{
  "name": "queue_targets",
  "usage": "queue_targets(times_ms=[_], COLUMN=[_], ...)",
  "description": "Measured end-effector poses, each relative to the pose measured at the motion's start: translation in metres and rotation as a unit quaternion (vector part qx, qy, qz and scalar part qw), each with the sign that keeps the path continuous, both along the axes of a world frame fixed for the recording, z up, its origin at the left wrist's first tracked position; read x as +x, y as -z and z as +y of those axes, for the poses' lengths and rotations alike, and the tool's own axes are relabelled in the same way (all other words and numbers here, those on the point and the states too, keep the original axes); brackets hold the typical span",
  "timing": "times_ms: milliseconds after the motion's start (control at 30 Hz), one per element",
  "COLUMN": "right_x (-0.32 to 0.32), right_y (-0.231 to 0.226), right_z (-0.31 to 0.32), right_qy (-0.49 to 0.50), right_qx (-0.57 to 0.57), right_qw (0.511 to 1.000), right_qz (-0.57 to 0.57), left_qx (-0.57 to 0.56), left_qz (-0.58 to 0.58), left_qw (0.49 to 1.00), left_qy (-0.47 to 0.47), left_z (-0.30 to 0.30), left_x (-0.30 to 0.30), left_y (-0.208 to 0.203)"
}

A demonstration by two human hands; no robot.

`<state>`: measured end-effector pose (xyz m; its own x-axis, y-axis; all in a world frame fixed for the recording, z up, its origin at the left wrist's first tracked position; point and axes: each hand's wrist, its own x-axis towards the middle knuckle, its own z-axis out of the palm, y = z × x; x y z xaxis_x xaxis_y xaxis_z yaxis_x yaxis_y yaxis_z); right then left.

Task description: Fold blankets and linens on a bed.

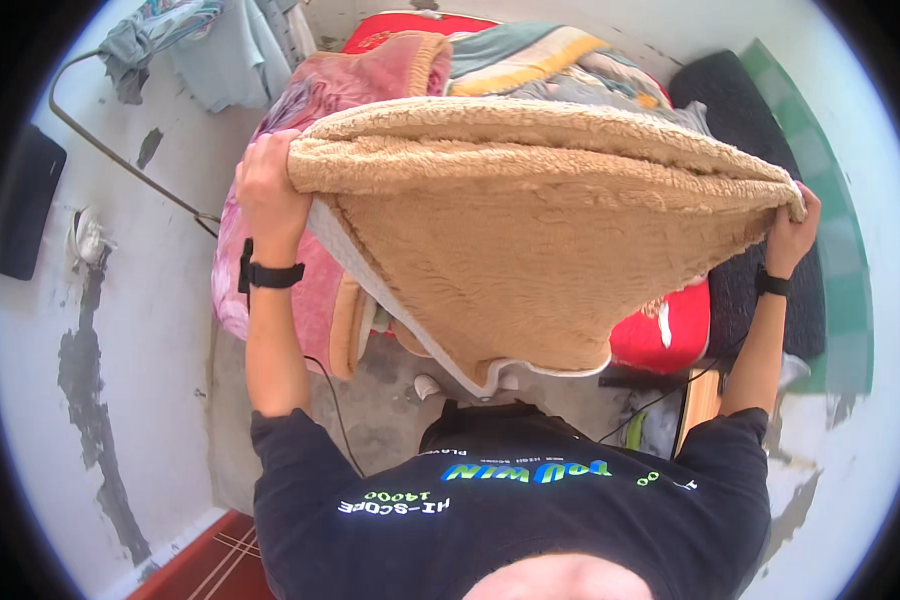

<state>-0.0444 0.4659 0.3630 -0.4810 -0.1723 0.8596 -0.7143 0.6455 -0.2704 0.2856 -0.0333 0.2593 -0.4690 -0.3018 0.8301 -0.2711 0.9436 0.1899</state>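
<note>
A tan fleecy blanket with a pale edge hangs spread between my raised arms. At its upper left corner, my left hand is closed round the thick folded edge. My right hand grips the opposite upper corner, fingers wrapped over the fleece. The blanket's top edge is doubled over and sags between the hands, while its lower part narrows to a drooping hem above my feet. Behind it is a bed with a red mattress, partly hidden by the blanket.
A pink blanket and a striped quilt lie heaped on the bed. Beside its right edge stands a dark padded slab. Clothes hang from a bent metal rod at the left wall. A thin cable runs near my left arm.
</note>
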Motion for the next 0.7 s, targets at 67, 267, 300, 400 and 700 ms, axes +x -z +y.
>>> queue_targets(times_ms=[67,267,300,400,700], right_x=[0.05,0.192,0.215,0.274,0.389], right_y=[-0.008,-0.007,-0.008,-0.006,-0.035], right_z=[0.048,0.168,0.178,0.205,0.159], right_qy=[0.014,-0.016,-0.011,-0.052,-0.238], right_qx=[-0.028,-0.136,-0.134,-0.206,-0.155], right_qw=[0.999,0.988,0.988,0.973,0.943], right_qz=[0.018,0.069,0.072,0.095,0.171], left_qx=[-0.009,-0.043,-0.044,-0.053,-0.201], left_qz=[0.012,0.055,0.067,0.081,0.214], left_qw=[0.999,0.993,0.992,0.993,0.956], left_qy=[0.038,0.095,0.093,0.072,-0.026], left_z=[0.029,0.107,0.12,0.152,0.162], left_x=[0.033,0.14,0.165,0.235,0.425], left_y=[-0.019,-0.056,-0.061,-0.079,-0.119])
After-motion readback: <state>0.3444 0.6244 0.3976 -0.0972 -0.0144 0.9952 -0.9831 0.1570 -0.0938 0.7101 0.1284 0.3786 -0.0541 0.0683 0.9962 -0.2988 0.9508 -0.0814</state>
